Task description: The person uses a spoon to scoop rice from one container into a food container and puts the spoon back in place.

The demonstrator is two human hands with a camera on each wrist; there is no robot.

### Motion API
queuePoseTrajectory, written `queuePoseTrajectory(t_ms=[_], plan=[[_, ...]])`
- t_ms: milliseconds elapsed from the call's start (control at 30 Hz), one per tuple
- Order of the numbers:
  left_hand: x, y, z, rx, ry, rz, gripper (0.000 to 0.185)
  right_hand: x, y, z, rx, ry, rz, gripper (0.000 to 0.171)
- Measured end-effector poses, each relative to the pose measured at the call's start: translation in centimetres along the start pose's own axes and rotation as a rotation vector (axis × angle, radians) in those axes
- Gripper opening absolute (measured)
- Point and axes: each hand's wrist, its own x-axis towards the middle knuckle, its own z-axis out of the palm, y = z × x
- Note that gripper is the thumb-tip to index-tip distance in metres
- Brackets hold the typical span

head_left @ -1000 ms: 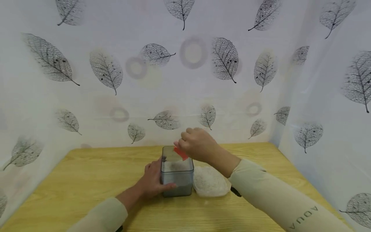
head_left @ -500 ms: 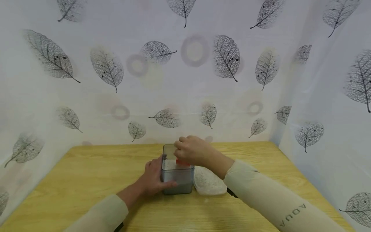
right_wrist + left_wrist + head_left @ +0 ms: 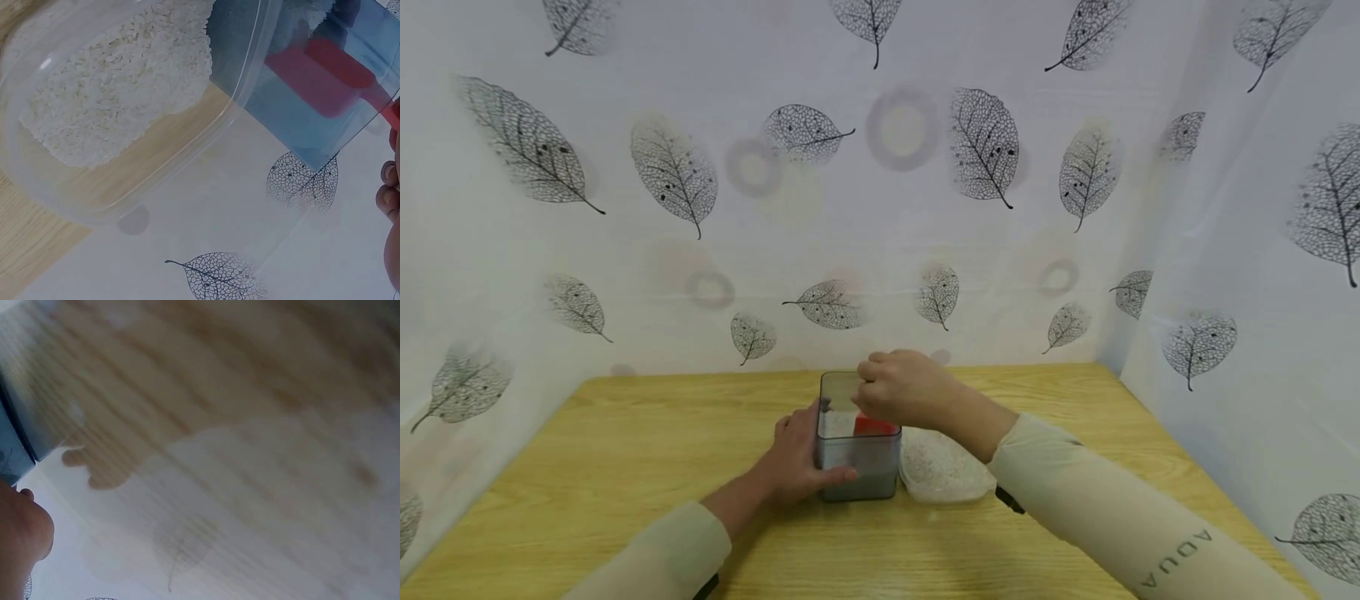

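Note:
A tall, clear grey-blue plastic container with rice inside stands upright mid-table. My left hand grips its left side, thumb across the front; in the left wrist view only part of the hand and a container corner show. Over the container's right rim, my right hand holds a red scoop by its handle. From the right wrist, the scoop's bowl appears inside the container, close to the rice. Right beside the container sits a clear plastic tub of white rice.
A wood-grain table bears both containers. Behind it and along the sides hangs a pale curtain printed with dark leaf skeletons.
The right hand has lowered the red scoop from above the rim into the container, with a slight shift right at the end. The left hand has kept its grip.

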Motion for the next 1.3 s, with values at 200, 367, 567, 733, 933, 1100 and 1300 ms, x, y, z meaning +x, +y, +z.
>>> queuePoseTrajectory(t_ms=[200,367,567,733,933,1100,1300], plan=[[0.0,-0.1,0.0,0.005,0.004,0.003,0.111,-0.2,-0.1,-0.2,0.052,-0.006,0.029,0.036],[-0.1,-0.1,0.0,0.004,-0.008,-0.01,0.115,-0.5,-0.4,-0.3,0.092,-0.008,0.094,0.037],[0.0,-0.3,0.2,0.0,0.011,0.025,0.112,-1.0,-0.6,0.0,0.164,0.015,0.226,0.04],[0.1,-0.4,0.3,0.004,0.019,0.032,0.111,-1.5,-0.8,0.2,0.206,-0.051,0.373,0.043],[0.1,-0.3,0.3,0.011,0.022,0.039,0.108,-2.1,-1.0,0.2,0.333,-0.191,0.656,0.051],[0.1,-0.2,0.2,0.025,0.015,0.027,0.111,-2.4,-1.3,0.3,0.442,-0.285,0.896,0.055],[0.1,-0.3,0.2,0.028,0.004,0.014,0.116,-2.6,-1.7,0.4,0.54,-0.283,1.055,0.057]])
